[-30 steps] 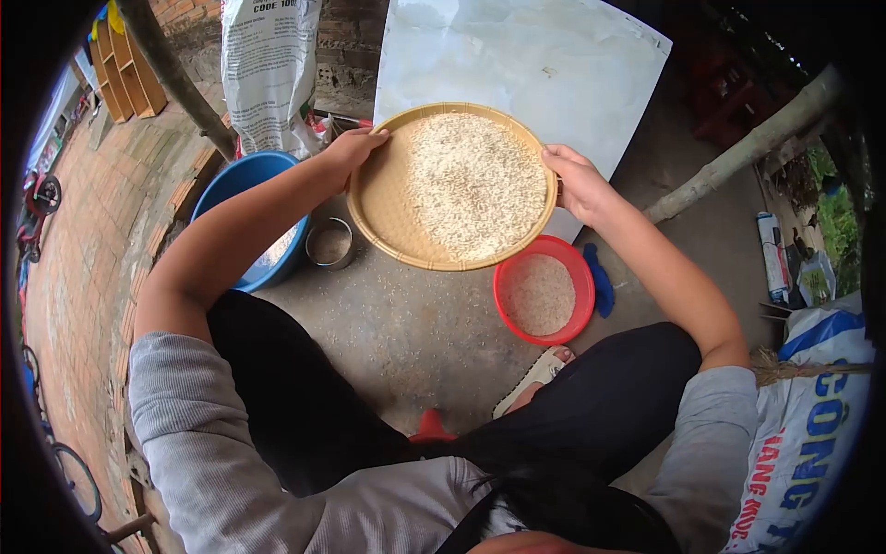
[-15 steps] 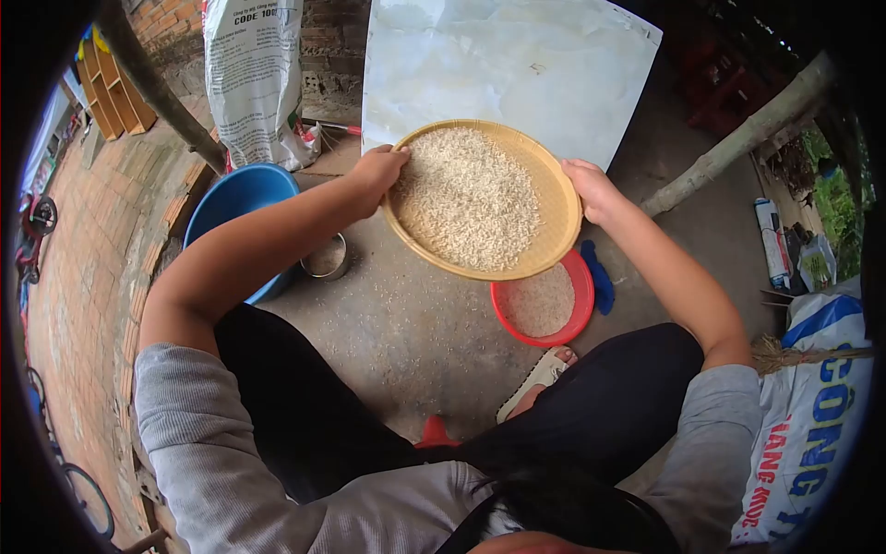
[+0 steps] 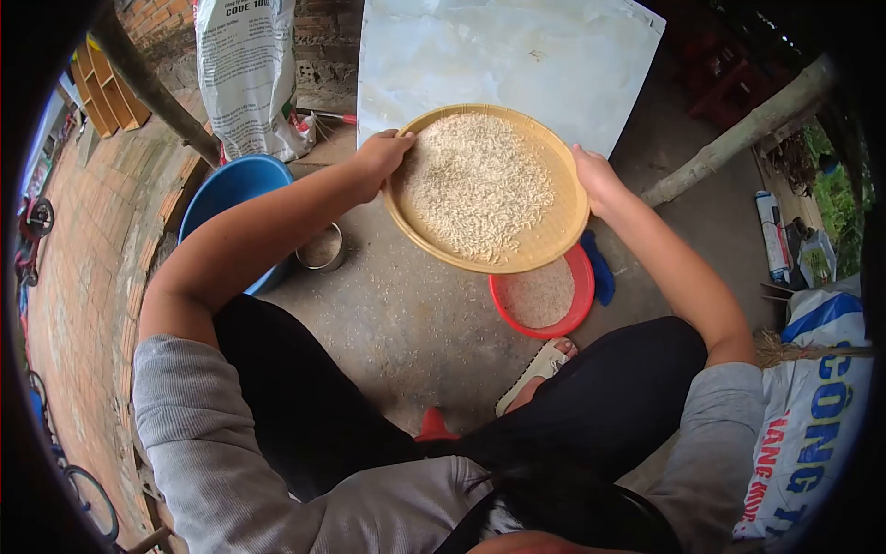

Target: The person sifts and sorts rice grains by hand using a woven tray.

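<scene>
A round woven winnowing basket (image 3: 565,208) is held up in front of me between both hands. Pale grains (image 3: 475,185), like husked rice, are heaped over its left and middle part, leaving the weave bare on the right. My left hand (image 3: 380,162) is closed round the left rim, thumb on top. On the right rim, my right hand (image 3: 598,182) grips the same basket, its fingers partly hidden beneath. Below the basket's right side stands a red basin (image 3: 589,294) on the floor, with more grain (image 3: 540,294) in it, partly covered from view.
A blue tub (image 3: 210,198) and a small metal bowl (image 3: 323,247) stand left on the concrete floor, where grains lie scattered. Behind are a white sack (image 3: 247,83) and a pale board (image 3: 508,55). A wooden pole (image 3: 738,134) and a printed sack (image 3: 812,415) are at right.
The basket has shifted slightly up and to the right in view, both hands still on it. The grains have spread a little differently across it, with the heap reaching further right.
</scene>
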### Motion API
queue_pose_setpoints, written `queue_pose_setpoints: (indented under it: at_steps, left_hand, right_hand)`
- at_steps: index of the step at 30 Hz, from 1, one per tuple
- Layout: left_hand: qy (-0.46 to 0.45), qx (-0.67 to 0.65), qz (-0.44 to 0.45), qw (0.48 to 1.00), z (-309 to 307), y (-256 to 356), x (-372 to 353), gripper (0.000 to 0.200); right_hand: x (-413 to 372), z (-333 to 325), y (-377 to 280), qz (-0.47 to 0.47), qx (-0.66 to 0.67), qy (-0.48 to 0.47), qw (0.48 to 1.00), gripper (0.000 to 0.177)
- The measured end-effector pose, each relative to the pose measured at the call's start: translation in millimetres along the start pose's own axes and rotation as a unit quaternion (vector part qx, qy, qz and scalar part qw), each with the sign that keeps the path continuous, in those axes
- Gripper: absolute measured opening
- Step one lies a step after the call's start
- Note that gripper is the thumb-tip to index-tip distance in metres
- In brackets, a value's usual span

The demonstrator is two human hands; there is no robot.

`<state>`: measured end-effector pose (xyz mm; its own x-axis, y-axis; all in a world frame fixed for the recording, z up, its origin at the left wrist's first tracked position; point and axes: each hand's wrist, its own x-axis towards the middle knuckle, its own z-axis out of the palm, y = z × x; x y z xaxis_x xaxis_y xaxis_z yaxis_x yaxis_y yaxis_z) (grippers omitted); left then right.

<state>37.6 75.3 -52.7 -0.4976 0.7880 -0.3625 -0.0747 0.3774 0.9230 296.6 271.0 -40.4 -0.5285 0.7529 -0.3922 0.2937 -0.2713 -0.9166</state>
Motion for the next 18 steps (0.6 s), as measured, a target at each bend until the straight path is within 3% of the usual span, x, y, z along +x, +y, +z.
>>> queue_pose_setpoints:
  at_steps: [2,3,7,10,12,14,18]
  left_hand:
    - [-0.025,-0.041,-0.075,0.996,-23.0,13.5,-6.0,0.034]
    - [-0.038,-0.048,-0.064,0.996,-29.4,11.3,-3.3,0.033]
    - [-0.002,-0.032,-0.032,0.999,-0.3,0.2,-4.4,0.030]
    - [0.040,0.036,-0.045,0.998,19.0,-4.4,-10.9,0.034]
    - [-0.019,-0.001,-0.031,0.999,-10.7,-20.6,17.5,0.034]
    - [-0.020,-0.039,-0.052,0.998,-31.2,-2.0,4.6,0.033]
    - [0.014,-0.020,-0.017,1.000,-12.2,4.9,-6.4,0.032]
  right_hand:
    - [-33.8,25.6,-24.3,-0.005,-0.067,-0.023,0.997,0.045]
    - [-43.7,32.4,-30.6,-0.009,-0.126,-0.047,0.991,0.045]
    - [-1.7,0.8,-3.3,-0.019,-0.047,-0.055,0.997,0.042]
    - [2.2,-9.5,0.8,0.004,-0.079,-0.044,0.996,0.042]
    - [-3.8,3.5,-1.9,0.002,-0.052,-0.050,0.997,0.040]
    - [-33.2,30.5,-19.0,-0.018,-0.145,-0.062,0.987,0.040]
    - [3.3,4.8,1.9,0.014,-0.113,-0.068,0.991,0.039]
